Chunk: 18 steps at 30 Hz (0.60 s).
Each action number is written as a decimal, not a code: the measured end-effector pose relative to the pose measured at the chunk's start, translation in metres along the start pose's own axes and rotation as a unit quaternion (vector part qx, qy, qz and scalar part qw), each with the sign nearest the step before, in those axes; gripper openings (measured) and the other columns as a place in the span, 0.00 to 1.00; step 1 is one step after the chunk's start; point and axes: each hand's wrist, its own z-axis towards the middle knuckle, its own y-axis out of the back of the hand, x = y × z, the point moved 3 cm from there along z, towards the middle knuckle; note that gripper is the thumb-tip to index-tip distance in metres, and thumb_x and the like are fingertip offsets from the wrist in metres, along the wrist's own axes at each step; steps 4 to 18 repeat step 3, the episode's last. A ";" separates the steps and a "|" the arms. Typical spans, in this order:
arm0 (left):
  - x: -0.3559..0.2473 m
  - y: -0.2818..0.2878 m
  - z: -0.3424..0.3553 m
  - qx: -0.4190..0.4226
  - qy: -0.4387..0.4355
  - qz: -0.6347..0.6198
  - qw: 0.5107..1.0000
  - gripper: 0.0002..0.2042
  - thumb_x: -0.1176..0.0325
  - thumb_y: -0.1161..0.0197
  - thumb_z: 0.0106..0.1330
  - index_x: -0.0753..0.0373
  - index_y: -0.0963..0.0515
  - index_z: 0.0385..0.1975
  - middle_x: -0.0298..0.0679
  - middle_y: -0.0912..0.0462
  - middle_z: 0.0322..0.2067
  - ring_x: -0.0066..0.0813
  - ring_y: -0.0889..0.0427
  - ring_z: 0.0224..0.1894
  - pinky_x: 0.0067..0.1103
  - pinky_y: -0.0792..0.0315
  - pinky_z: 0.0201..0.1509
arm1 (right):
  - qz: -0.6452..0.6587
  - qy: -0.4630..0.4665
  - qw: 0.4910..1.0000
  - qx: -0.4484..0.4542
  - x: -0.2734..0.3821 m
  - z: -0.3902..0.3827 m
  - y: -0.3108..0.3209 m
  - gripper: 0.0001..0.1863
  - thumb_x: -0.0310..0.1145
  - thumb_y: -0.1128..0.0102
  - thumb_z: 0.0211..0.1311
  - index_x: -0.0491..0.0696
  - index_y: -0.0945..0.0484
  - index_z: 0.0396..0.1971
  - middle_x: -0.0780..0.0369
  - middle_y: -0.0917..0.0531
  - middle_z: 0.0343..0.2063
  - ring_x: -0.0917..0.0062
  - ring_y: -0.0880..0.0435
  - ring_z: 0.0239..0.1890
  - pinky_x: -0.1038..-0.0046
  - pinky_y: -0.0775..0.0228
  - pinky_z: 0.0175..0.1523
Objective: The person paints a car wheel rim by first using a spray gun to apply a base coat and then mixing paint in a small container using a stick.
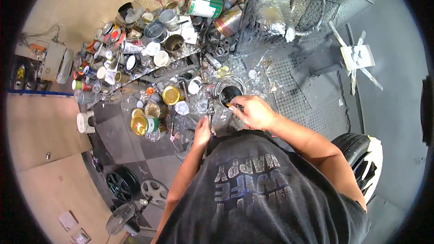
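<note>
My right hand [255,112] is closed at the near right rim of a round cup [229,94] with a dark inside. A small yellow spot shows by its fingertips; what the fingers pinch is too small to tell. To its left, my left hand [203,129] is closed beside a slim, dark, metallic upright piece [211,114]. My fingers hide most of what it grips. Coiled silvery rings surround the cup's far side. A white lidded tub [181,107] and a gold-topped can [171,95] stand left of my hands.
A low bench crowded with paint cans and cups runs along the far left, with a green-and-white can [205,6] at its end. More cans [143,125] stand on the floor. At right are a paint-coated stand [357,57] and a tyre [355,153]; wheels [122,183] lie lower left.
</note>
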 end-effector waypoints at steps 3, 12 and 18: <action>0.014 0.001 0.007 -0.029 0.000 -0.010 1.000 0.21 0.50 0.57 0.79 0.63 0.25 0.36 0.37 0.24 0.21 0.29 0.23 0.24 0.26 0.30 0.29 | -0.027 -0.103 0.994 0.011 -0.013 0.014 0.025 0.14 0.40 0.40 0.68 0.45 0.17 0.43 0.49 0.14 0.39 0.54 0.15 0.44 0.60 0.24 0.51; 0.014 0.001 0.007 -0.029 0.000 -0.010 1.000 0.21 0.50 0.57 0.79 0.63 0.25 0.36 0.37 0.24 0.21 0.29 0.23 0.24 0.26 0.30 0.29 | -0.027 -0.103 0.994 0.011 -0.013 0.014 0.025 0.14 0.40 0.40 0.68 0.45 0.17 0.43 0.49 0.14 0.39 0.54 0.15 0.44 0.60 0.24 0.51; 0.014 0.001 0.007 -0.029 0.000 -0.010 1.000 0.21 0.50 0.57 0.79 0.63 0.25 0.36 0.37 0.24 0.21 0.29 0.23 0.24 0.26 0.30 0.29 | -0.027 -0.103 0.994 0.011 -0.013 0.014 0.025 0.14 0.40 0.40 0.68 0.45 0.17 0.43 0.49 0.14 0.39 0.54 0.15 0.44 0.60 0.24 0.51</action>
